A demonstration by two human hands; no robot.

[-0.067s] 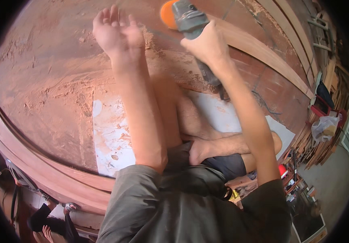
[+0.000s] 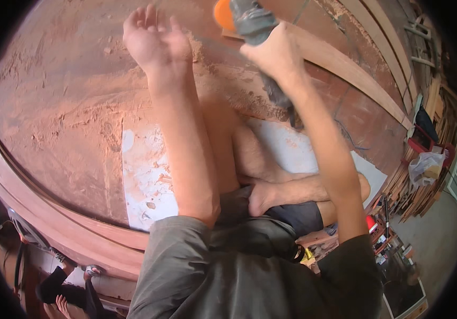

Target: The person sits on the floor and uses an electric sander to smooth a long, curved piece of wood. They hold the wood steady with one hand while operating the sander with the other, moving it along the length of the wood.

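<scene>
Power tool [image 2: 255,24] prob. bit further R

Noted orange on disc [image 2: 223,15], dark grey-green on power tool [image 2: 255,24], reddish tan in sawdust [image 2: 101,109], rust-blotched white on sheet [image 2: 154,212], plain olive-grey on shirt [image 2: 271,282].

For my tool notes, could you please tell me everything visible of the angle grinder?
The angle grinder has a grey-green, plastic-looking body and a round orange disc at its left. The right hand wraps around its middle; the darker rear slants back to the right. The upper picture edge crops its front. Whether it runs is unclear.
</scene>
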